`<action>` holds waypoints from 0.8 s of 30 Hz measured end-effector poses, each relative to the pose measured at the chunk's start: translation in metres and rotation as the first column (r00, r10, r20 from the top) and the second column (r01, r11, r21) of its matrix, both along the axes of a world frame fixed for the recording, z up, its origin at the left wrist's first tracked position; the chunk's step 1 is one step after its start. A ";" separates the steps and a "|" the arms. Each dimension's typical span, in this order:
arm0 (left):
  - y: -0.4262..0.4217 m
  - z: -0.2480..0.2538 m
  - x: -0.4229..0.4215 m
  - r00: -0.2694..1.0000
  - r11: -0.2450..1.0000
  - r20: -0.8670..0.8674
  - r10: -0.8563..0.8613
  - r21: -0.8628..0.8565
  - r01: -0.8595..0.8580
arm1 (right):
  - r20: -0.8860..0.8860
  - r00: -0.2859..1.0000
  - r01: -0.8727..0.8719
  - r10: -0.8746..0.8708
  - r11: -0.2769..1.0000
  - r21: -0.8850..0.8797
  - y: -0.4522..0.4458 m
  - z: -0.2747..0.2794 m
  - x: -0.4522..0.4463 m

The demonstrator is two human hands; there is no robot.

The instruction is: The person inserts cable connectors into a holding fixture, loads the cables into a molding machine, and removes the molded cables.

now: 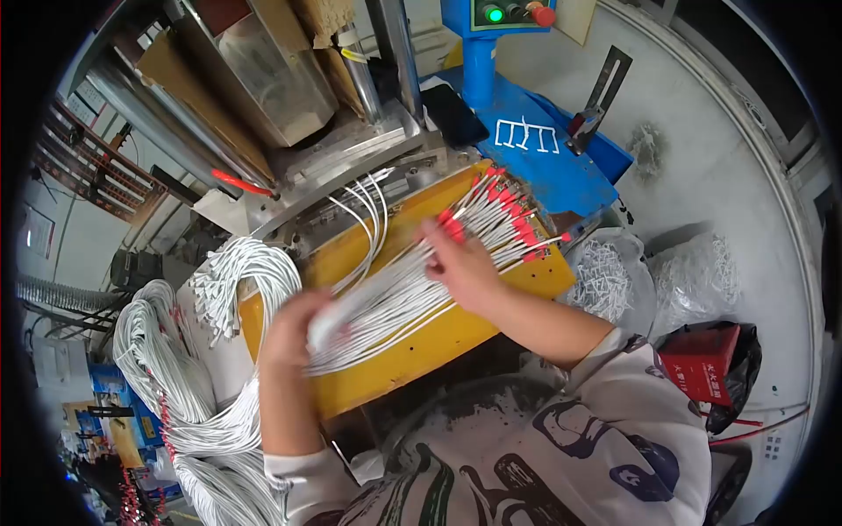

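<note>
Many white cables (403,302) with red ends (517,219) lie fanned across a yellow board (421,351). My right hand (460,263) is over the cables near their red ends, its thumb and fingers pinched together at a red-ended piece. At the left of the board my left hand (298,329) is blurred by motion beside the cables; a pale blurred shape shows at its fingers, and what it holds cannot be made out. A few separate white cables (377,215) curve from the metal machine (351,162) onto the board behind my hands.
Thick bundles of white cable (167,368) hang at the left. A blue stand (480,74) with a green light and red knob rises behind. A black phone (454,114) and white moulded piece (526,136) lie near it. Bags of white parts (605,280) stand right.
</note>
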State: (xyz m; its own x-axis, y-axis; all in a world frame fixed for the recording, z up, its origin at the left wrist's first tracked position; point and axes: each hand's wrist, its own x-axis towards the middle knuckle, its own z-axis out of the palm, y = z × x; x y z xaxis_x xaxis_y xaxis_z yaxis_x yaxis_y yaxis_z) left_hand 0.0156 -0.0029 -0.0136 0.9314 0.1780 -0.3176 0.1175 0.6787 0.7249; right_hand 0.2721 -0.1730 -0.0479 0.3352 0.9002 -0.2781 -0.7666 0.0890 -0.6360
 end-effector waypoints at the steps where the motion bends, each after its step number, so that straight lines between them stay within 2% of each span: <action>1: -0.033 0.019 0.031 0.997 0.998 -0.075 0.030 0.052 -0.026 | 0.212 0.977 -0.018 0.015 1.000 0.011 0.000 -0.001 -0.010; 2: -0.076 0.035 0.068 0.987 0.993 -0.144 0.068 0.108 -0.053 | 0.418 0.908 -0.042 0.029 0.999 0.023 0.002 0.000 -0.018; 3: -0.091 0.029 0.082 0.990 0.986 -0.122 0.076 0.156 -0.056 | 0.606 0.795 -0.072 0.036 0.997 0.035 0.007 0.001 -0.022; 4: -0.096 0.022 0.087 0.991 0.977 -0.102 0.082 0.203 -0.060 | 0.611 0.790 -0.090 0.048 0.995 0.038 0.008 0.010 -0.021; 5: -0.091 0.017 0.087 0.990 0.976 -0.095 0.102 0.202 -0.081 | 0.647 0.762 -0.024 -0.031 0.997 0.076 0.004 0.021 -0.015; 7: -0.075 0.009 0.094 0.999 0.942 -0.033 0.030 0.335 -0.017 | 0.706 0.684 0.097 -0.182 0.982 0.160 0.001 0.043 0.001; 8: -0.068 0.003 0.097 1.000 0.917 -0.013 -0.015 0.398 0.019 | 0.711 0.683 0.083 -0.168 0.985 0.153 0.009 0.042 0.009; 9: -0.061 -0.008 0.097 1.000 0.919 -0.011 -0.007 0.393 0.011 | 0.779 0.627 -0.102 0.009 0.992 0.070 0.022 0.038 0.021; 11: -0.038 -0.030 0.097 0.985 0.931 0.041 0.168 0.321 -0.172 | 0.854 0.412 -0.431 0.319 0.894 -0.126 0.058 0.029 0.047; 12: -0.028 -0.038 0.095 0.964 0.921 0.066 0.257 0.284 -0.266 | 0.857 0.405 -0.439 0.318 0.890 -0.123 0.079 0.024 0.058; 13: -0.026 -0.036 0.095 0.960 0.917 0.073 0.270 0.285 -0.279 | 0.988 -0.134 -0.208 0.080 0.972 -0.107 0.099 0.019 0.070; 14: -0.029 -0.036 0.096 0.945 0.914 0.068 0.319 0.244 -0.326 | 0.747 -0.662 -0.030 -0.058 0.998 0.051 0.109 0.016 0.070; 16: -0.034 -0.034 0.097 0.912 0.895 0.053 0.408 0.175 -0.410 | 0.765 -0.642 -0.046 -0.044 0.999 0.018 0.116 0.009 0.065; 19: -0.037 -0.026 0.098 0.875 0.856 0.065 0.479 0.188 -0.482 | 0.796 -0.606 -0.032 0.014 0.999 -0.042 0.114 0.011 0.063; 21: -0.041 -0.026 0.097 0.848 0.834 0.066 0.526 0.159 -0.529 | 0.928 -0.352 -0.091 0.123 0.982 -0.164 0.073 0.031 0.065; 22: -0.041 -0.025 0.097 0.849 0.835 0.066 0.525 0.151 -0.528 | 0.887 -0.151 -0.070 0.437 0.890 -0.451 0.054 0.048 0.068; 23: -0.041 -0.023 0.098 0.848 0.836 0.069 0.525 0.145 -0.529 | 0.713 0.051 -0.104 0.699 0.714 -0.692 0.039 0.065 0.075; 24: -0.042 -0.021 0.098 0.851 0.839 0.070 0.521 0.145 -0.525 | 0.706 0.039 -0.108 0.707 0.705 -0.701 0.031 0.075 0.091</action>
